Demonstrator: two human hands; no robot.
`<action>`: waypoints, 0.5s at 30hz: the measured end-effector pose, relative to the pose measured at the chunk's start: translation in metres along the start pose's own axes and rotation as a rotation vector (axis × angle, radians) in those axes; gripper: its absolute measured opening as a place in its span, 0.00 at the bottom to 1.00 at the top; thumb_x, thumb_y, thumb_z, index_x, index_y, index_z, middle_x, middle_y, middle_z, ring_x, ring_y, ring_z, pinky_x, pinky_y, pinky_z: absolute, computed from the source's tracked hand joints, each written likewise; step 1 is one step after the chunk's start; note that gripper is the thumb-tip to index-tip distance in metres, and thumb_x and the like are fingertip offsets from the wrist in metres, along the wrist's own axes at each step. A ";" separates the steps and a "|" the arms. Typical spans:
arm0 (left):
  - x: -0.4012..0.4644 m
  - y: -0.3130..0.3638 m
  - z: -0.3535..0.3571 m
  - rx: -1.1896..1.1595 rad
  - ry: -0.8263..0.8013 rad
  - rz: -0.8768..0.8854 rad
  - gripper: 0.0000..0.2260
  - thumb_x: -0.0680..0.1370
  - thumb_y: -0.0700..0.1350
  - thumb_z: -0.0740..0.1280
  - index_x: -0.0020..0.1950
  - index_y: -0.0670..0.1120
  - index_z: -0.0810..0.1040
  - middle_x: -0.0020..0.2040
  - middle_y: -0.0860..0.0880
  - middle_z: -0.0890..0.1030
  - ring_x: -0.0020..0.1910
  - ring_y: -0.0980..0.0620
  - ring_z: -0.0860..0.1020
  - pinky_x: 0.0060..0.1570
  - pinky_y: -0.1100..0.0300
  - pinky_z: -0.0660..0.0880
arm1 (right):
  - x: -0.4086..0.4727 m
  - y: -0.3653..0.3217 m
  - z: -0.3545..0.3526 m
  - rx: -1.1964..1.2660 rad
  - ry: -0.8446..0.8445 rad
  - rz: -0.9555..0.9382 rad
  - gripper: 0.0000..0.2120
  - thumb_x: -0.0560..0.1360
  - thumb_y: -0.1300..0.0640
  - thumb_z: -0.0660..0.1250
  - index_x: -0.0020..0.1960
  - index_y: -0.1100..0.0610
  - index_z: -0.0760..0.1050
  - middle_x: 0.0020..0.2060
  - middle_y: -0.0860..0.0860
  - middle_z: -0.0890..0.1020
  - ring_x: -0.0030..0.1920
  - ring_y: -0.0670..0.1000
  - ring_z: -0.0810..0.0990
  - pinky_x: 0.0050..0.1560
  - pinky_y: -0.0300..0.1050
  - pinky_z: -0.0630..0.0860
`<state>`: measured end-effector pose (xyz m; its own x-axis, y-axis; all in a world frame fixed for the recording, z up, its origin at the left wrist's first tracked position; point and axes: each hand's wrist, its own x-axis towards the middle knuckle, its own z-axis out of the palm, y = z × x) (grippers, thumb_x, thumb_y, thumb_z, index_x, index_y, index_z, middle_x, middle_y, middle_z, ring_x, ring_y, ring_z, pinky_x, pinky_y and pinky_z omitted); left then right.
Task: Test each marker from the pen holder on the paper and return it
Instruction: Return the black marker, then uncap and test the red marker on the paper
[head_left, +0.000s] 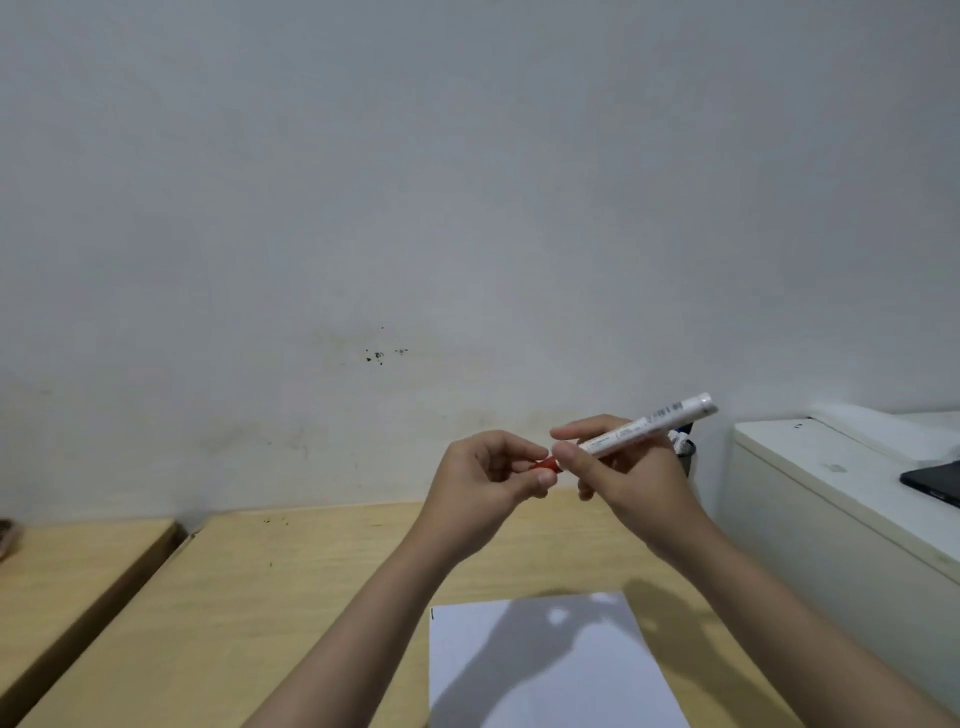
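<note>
Hands are working above the paper (545, 670): your right hand (623, 478) is clamping the marker (649, 423); your left hand (485, 480) is pinching its red cap (702, 464) (likely uncapping, for testing).

Above the counter (291, 582), the right hand (631, 480) held a white marker (649, 423) pointing to two o'clock, while the left hand (483, 483) pinched its red cap (702, 465). Paper (545, 670) lay at six o'clock.

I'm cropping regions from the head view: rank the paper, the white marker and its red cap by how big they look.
Largest to smallest:
1. paper, though it lies nearest the camera
2. white marker
3. red cap, mostly hidden by fingers
</note>
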<state>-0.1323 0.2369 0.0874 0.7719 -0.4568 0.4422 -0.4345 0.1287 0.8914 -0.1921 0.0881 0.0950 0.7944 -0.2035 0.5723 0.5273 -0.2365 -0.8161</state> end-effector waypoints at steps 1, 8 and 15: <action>-0.001 0.000 -0.001 -0.004 -0.001 0.000 0.04 0.70 0.33 0.71 0.43 0.37 0.81 0.34 0.46 0.81 0.32 0.53 0.79 0.36 0.65 0.76 | 0.000 0.000 0.000 0.015 -0.013 0.000 0.08 0.65 0.56 0.73 0.42 0.58 0.82 0.27 0.50 0.80 0.25 0.48 0.74 0.27 0.38 0.74; -0.008 -0.007 -0.012 -0.026 -0.134 -0.030 0.04 0.73 0.32 0.68 0.41 0.39 0.81 0.30 0.49 0.82 0.31 0.53 0.79 0.36 0.65 0.78 | -0.005 0.003 -0.003 -0.026 -0.182 -0.030 0.05 0.68 0.58 0.71 0.39 0.60 0.80 0.28 0.47 0.80 0.27 0.47 0.76 0.31 0.36 0.74; -0.009 -0.021 -0.029 0.006 -0.344 -0.125 0.07 0.75 0.42 0.64 0.42 0.42 0.81 0.28 0.53 0.79 0.28 0.57 0.75 0.36 0.64 0.76 | -0.008 0.014 -0.003 -0.107 -0.324 -0.069 0.04 0.70 0.54 0.72 0.41 0.54 0.81 0.36 0.47 0.81 0.35 0.47 0.78 0.37 0.43 0.76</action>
<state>-0.1170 0.2636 0.0670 0.6186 -0.7381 0.2694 -0.3501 0.0480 0.9355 -0.1917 0.0836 0.0796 0.8215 0.1248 0.5563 0.5621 -0.3405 -0.7537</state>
